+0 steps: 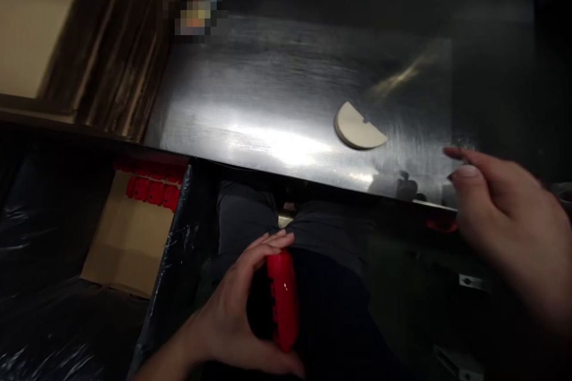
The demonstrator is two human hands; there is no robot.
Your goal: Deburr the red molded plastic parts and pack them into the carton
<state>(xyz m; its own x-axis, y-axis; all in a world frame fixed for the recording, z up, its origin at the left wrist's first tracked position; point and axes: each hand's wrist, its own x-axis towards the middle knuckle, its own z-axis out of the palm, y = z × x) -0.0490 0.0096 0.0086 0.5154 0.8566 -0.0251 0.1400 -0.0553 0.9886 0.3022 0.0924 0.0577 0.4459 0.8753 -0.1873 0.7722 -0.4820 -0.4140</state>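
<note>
My left hand (236, 303) grips a glossy red plastic part (285, 300) above my lap, fingers at its upper end and thumb at its lower end. The part is edge-on, with small notches along its left side. Off to the right, over the metal table's front edge, my right hand (504, 208) has thumb and forefinger drawn together. Whatever may be between those fingertips is too small and dark to name. A cream half-disc (360, 128) with a small notch in its straight edge lies on the metal tabletop (250, 83), left of my right hand.
Below the table at left stands a box lined with dark plastic (170, 238). Rows of red parts (154, 190) lie in it on a cardboard sheet (125, 232). Cardboard (102, 41) stands at the table's left end. A pixelated patch hides something behind it.
</note>
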